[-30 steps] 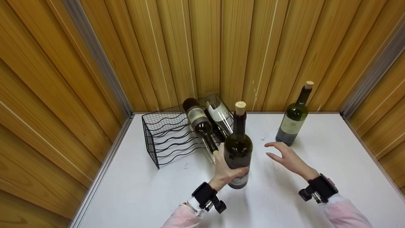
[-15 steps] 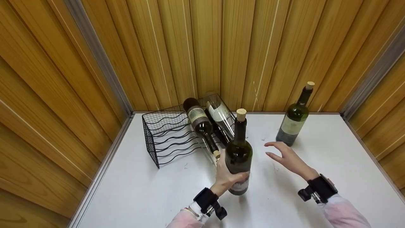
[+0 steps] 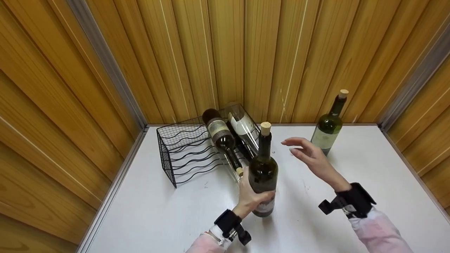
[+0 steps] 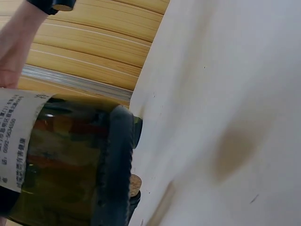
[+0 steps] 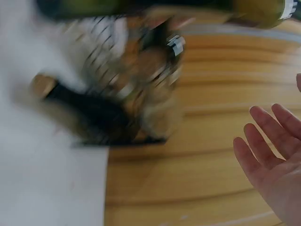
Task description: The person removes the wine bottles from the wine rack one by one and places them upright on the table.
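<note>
My left hand (image 3: 250, 196) grips a dark green wine bottle (image 3: 263, 170) around its lower body, corked top up. Its base and printed back label fill the lower left of the left wrist view, where the bottle (image 4: 70, 150) shows close over the white tabletop. My right hand (image 3: 313, 160) is raised to the right of that bottle, holding nothing. In the right wrist view the fingers of this hand (image 5: 277, 155) are spread and relaxed. Behind it a second green corked wine bottle (image 3: 325, 137) stands upright, its lower part partly hidden by the hand.
A black wire wine rack (image 3: 168, 154) stands at the back left, with wavy bars. Two bottles lie in it, a dark one (image 3: 219, 131) and a pale-labelled one (image 3: 242, 126), necks toward me. Wood-patterned walls (image 3: 260, 52) enclose the white table (image 3: 154, 218).
My left hand and its bottle have come down slightly toward me, then held still. The right hand has lifted up and to the left, now overlapping the standing bottle's base.
</note>
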Action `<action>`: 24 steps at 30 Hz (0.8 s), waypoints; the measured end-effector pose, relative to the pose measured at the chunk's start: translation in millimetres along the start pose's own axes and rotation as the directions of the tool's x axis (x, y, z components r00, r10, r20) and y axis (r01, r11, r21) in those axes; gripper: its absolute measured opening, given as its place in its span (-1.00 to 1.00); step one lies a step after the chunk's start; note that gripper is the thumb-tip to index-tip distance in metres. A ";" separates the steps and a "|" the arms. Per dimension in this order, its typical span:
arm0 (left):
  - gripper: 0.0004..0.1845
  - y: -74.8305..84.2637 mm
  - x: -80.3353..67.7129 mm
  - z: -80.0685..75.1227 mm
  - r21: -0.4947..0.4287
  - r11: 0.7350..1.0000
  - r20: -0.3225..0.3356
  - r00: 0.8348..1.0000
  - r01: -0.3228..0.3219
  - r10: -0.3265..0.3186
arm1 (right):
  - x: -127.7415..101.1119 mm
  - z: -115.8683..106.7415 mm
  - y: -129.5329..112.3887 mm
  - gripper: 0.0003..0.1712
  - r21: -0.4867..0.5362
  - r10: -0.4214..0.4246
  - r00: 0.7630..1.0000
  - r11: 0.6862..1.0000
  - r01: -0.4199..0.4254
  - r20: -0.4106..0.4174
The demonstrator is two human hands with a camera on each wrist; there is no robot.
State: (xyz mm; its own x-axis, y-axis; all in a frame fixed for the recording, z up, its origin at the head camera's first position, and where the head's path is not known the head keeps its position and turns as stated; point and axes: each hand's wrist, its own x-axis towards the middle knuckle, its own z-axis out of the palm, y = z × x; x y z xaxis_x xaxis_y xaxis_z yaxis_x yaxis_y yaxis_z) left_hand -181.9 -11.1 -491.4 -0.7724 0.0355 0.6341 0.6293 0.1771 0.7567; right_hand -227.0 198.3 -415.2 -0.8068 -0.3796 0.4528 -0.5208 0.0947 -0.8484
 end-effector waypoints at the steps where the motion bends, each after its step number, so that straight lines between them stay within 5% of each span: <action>1: -0.32 4.7 0.4 -0.9 -0.002 1.000 0.000 1.000 0.001 -0.001 | 2.9 2.1 -3.7 -0.65 0.057 -0.021 1.000 0.998 0.020 0.008; 8: -0.32 6.7 -1.9 1.1 -0.002 1.000 0.027 1.000 0.013 -0.013 | 17.5 21.7 -20.1 -0.59 0.216 -0.094 0.993 0.973 0.077 0.067; 15: -0.25 -30.7 -12.5 12.9 -0.002 1.000 0.045 0.999 0.020 -0.020 | 26.1 37.1 -27.7 -0.50 0.284 -0.059 0.993 0.958 0.027 0.105; 24: -0.23 -36.7 -14.4 16.3 -0.015 1.000 0.052 0.999 -0.006 0.007 | 32.6 49.1 -32.2 -0.54 0.332 -0.093 0.984 0.942 0.037 0.154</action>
State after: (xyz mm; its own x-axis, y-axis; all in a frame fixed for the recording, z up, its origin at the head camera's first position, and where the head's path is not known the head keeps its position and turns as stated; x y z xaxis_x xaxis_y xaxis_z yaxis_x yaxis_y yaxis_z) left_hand -195.3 -2.1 -530.9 -0.7717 0.0875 0.6300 0.6350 0.1618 0.7554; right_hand -222.8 137.8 -386.6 -0.7018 -0.5242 0.4824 -0.4282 -0.2307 -0.8737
